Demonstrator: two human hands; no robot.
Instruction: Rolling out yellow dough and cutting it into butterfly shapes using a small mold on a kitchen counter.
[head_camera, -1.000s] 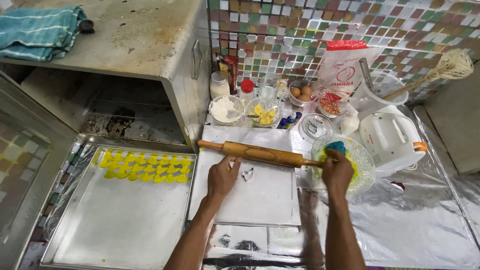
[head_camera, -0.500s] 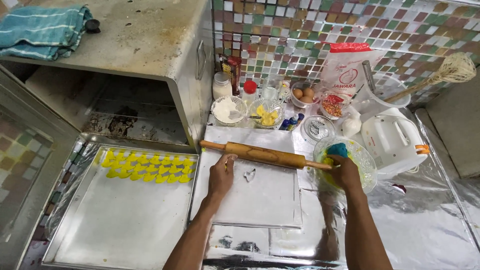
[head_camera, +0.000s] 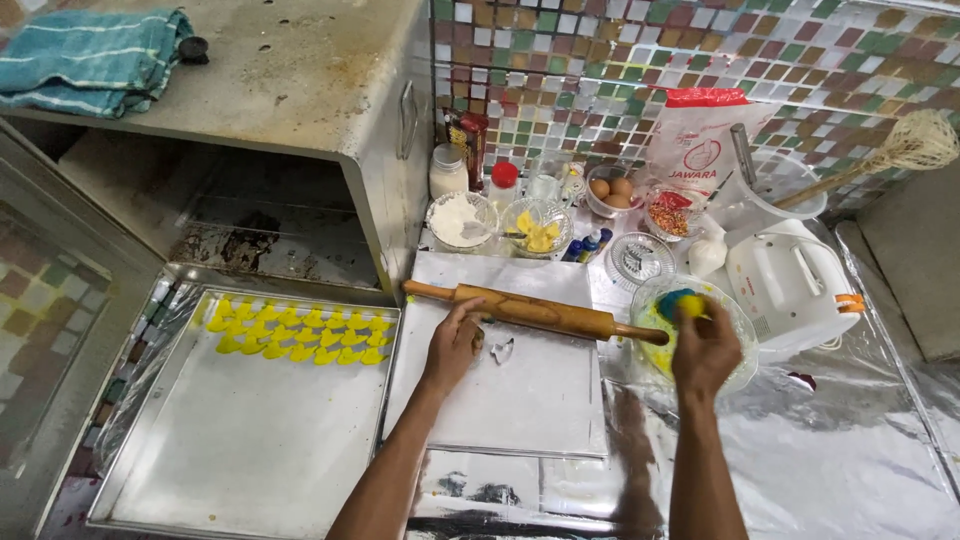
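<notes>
My left hand (head_camera: 455, 344) rests on the white board (head_camera: 520, 400), fingers loosely curled, just below a wooden rolling pin (head_camera: 535, 311) that lies across the board's far edge. A small metal cutter (head_camera: 502, 350) lies on the board right beside this hand. My right hand (head_camera: 706, 345) reaches into a glass bowl (head_camera: 738, 325) and grips a lump of blue and yellow dough (head_camera: 680, 303). To the left, a metal baking tray (head_camera: 240, 430) carries rows of small yellow dough shapes (head_camera: 298, 333) along its far side.
An open oven (head_camera: 270, 215) stands behind the tray, a teal towel (head_camera: 85, 60) on its top. Bowls of flour (head_camera: 460, 220), yellow pieces (head_camera: 537, 228) and eggs (head_camera: 611, 189), a white hand mixer (head_camera: 790, 280) and a flour bag (head_camera: 700, 140) crowd the tiled wall. Foil covers the counter.
My right hand has closed on the dough lump in the glass bowl and lifted it slightly. My left hand has stayed on the board by the rolling pin.
</notes>
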